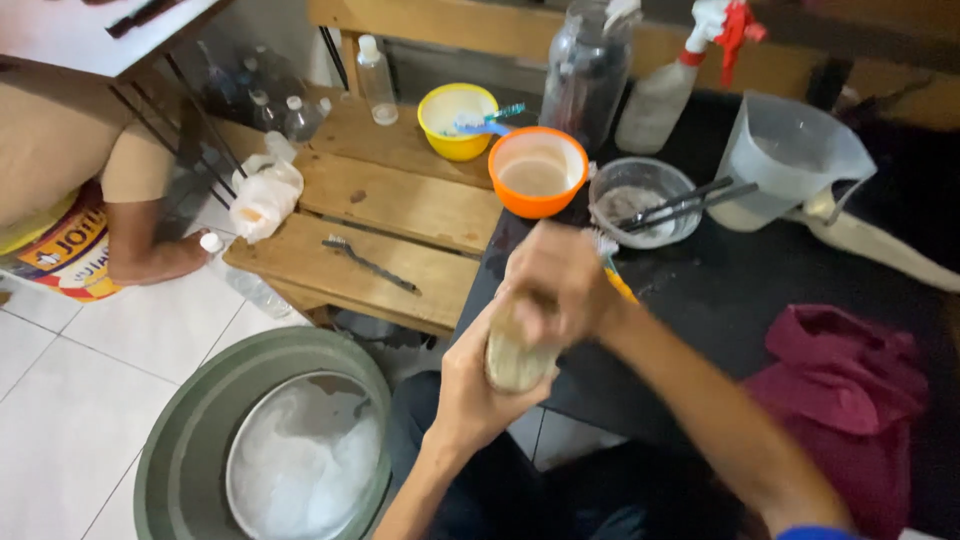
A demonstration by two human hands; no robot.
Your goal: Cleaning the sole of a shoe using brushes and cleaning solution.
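We are holding a pale, rounded thing [516,362] from below in our left hand [478,385], fingers wrapped around it. Our right hand [560,280] is closing over its top; we cannot tell what it grips. At twelve o'clock an orange bowl [537,171] is sitting. At seven o'clock a green tub [190,440] is standing.

— What's underfoot here?
— A white tiled floor [70,400] with dark grout lines, evenly lit.
— And the furniture?
— A low wooden slatted counter [400,200], a black-topped counter [740,290] just beside it, and a wooden rail [480,25] behind.
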